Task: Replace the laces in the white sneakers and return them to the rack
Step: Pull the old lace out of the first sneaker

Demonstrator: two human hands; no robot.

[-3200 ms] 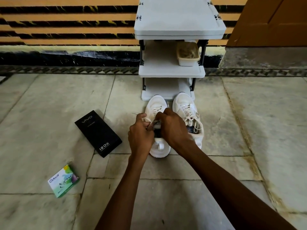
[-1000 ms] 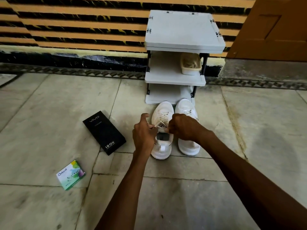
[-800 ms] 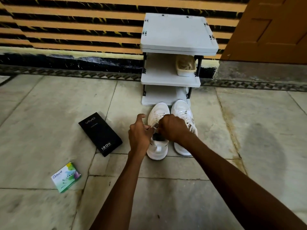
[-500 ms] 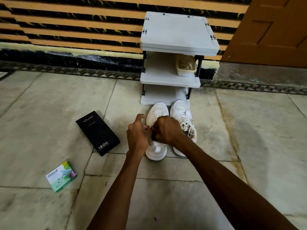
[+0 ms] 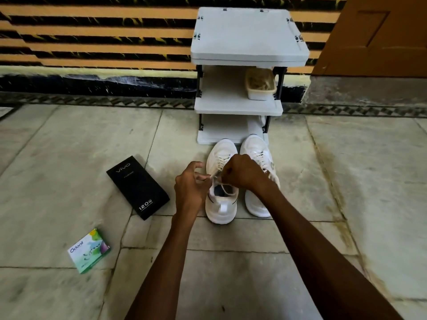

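Change: the left hand and right hand, knuckles almost touching half a second ago, have drawn slightly apart, so a short taut stretch of lace now shows between them.
Meaning: probably a pull to tighten the top crossing or start a knot; lacing on this shoe looks nearly finished, and the return to the rack is not yet begun.
Left hand: thumb and forefinger pinch the lace, other fingers loosely curled.
Right hand: fisted round the other strand above the tongue; the exact hold is hidden.
Sneakers: the worked sneaker stands on the stone floor just beside the second sneaker, both toes toward the rack, off its shelves.
Materials: smooth white uppers, rounded heels, flat woven cream lace; matte grey slab shelves on dark posts; worn, stained floor slabs.
Nearby: glossy black carton, small green packet.
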